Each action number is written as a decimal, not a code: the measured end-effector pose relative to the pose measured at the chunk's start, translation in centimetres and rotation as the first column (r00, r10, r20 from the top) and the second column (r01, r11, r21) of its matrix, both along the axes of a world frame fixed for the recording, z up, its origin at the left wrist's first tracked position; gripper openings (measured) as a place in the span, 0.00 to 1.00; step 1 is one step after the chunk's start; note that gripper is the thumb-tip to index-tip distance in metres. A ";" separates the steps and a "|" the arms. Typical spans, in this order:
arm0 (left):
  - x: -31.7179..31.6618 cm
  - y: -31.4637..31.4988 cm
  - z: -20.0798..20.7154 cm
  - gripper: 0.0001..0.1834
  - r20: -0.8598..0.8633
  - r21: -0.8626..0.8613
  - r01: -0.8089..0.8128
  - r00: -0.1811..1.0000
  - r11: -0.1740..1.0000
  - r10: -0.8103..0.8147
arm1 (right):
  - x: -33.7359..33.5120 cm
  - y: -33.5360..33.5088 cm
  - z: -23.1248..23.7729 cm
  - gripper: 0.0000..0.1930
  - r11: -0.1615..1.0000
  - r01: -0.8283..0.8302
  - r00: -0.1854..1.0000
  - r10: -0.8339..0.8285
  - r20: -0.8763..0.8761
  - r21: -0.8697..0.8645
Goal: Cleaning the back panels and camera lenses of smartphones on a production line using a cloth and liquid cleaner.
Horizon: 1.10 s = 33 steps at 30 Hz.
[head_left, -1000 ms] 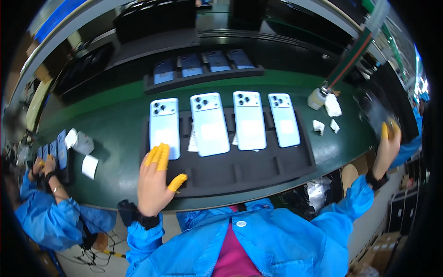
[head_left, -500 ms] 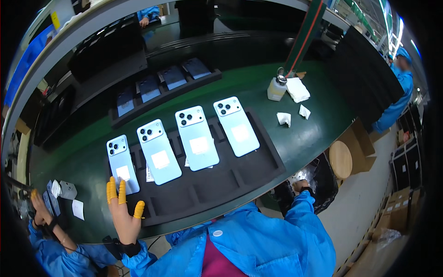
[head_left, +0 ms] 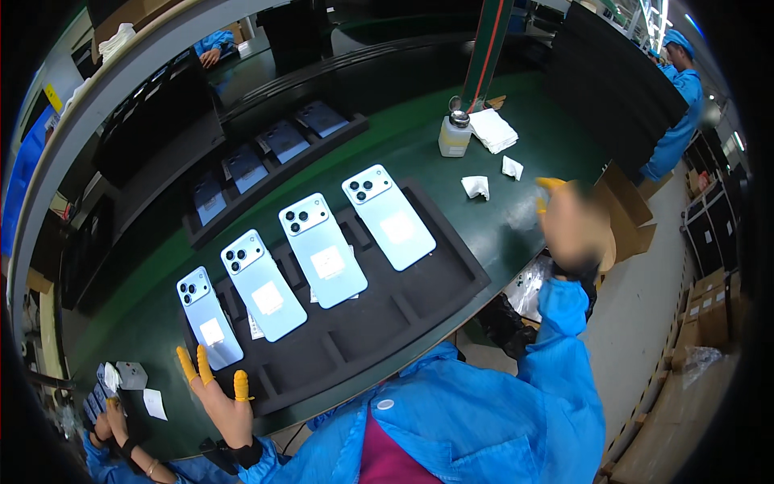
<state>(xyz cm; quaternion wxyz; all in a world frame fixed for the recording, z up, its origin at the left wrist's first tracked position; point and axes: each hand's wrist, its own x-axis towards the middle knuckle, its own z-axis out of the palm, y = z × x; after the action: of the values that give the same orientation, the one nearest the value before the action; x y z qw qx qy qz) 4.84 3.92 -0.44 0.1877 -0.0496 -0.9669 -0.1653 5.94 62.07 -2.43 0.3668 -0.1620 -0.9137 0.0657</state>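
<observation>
Beside glossy, round-cornered phones (head_left: pixel 322 250) on matte tray (head_left: pixel 387 310), left hand (head_left: pixel 226 409) spread; right hand (head_left: pixel 572 226), grip unclear

A blue, white-buttoned jacket (head_left: pixel 459 415) covers a magenta shirt (head_left: pixel 391 453); wristbands (head_left: pixel 247 453) are black; finger cots (head_left: pixel 241 385) are yellow.

- The work table (head_left: pixel 504 222) has a dark green, smooth top, and a soft shine of light lies on it near the right edge.
- A green post (head_left: pixel 486 60) with a red stripe rises at the far side.
- At upper left, a pale grey beam (head_left: pixel 101 97) looks bent, and a blue bin (head_left: pixel 31 173) is beyond it.
- A large black panel (head_left: pixel 617 81) stands at upper right.
- The floor (head_left: pixel 633 306) is grey, with a yellow-and-black striped line (head_left: pixel 645 385) beside cardboard boxes (head_left: pixel 709 319).
- Bright white lamps (head_left: pixel 663 16) are seen in the top right corner.
</observation>
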 end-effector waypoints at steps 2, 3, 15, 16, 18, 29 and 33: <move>0.1 -0.3 -0.1 0.32 -0.009 0.005 -0.007 1.000 1.000 0.007 | -3.6 -2.8 0.2 0.21 0.962 -0.273 0.960 0.274 0.053 -0.027; 0.2 -0.4 -0.1 0.31 0.014 0.004 -0.016 1.000 1.000 0.016 | -5.0 -3.3 -0.2 0.21 0.956 -0.294 0.946 0.293 0.139 -0.014; 0.6 0.3 0.7 0.29 0.074 0.086 -0.029 0.997 0.996 0.022 | -6.9 -2.3 -1.8 0.13 -0.172 -0.343 0.923 0.119 -0.365 -0.923; 0.5 0.3 0.8 0.29 0.083 0.080 -0.038 0.996 0.996 0.032 | -6.4 -2.0 -1.7 0.15 -0.494 -0.394 0.887 0.018 -0.462 -0.775; 0.5 0.3 0.7 0.28 0.079 0.078 -0.039 0.996 0.996 0.033 | -6.0 -1.6 -1.5 0.20 -0.663 -0.366 0.837 0.072 -0.543 -0.653; -2.4 -6.6 7.3 0.28 -0.139 0.000 -0.014 0.990 1.000 0.014 | -7.7 -4.6 3.1 0.15 -0.035 -0.379 0.872 0.320 -0.370 -0.925; -4.8 -9.5 13.2 0.30 -0.288 -0.254 -0.148 0.955 0.956 0.071 | -12.2 -2.0 5.3 0.12 0.855 -0.144 0.990 0.121 -0.077 -0.499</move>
<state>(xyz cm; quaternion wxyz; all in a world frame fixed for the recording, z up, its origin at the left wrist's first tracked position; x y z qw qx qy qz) 0.06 -5.62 12.77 0.3208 -0.0435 -0.9461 -0.0113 -6.22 60.11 2.87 0.3259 -0.1872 -0.8659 0.3300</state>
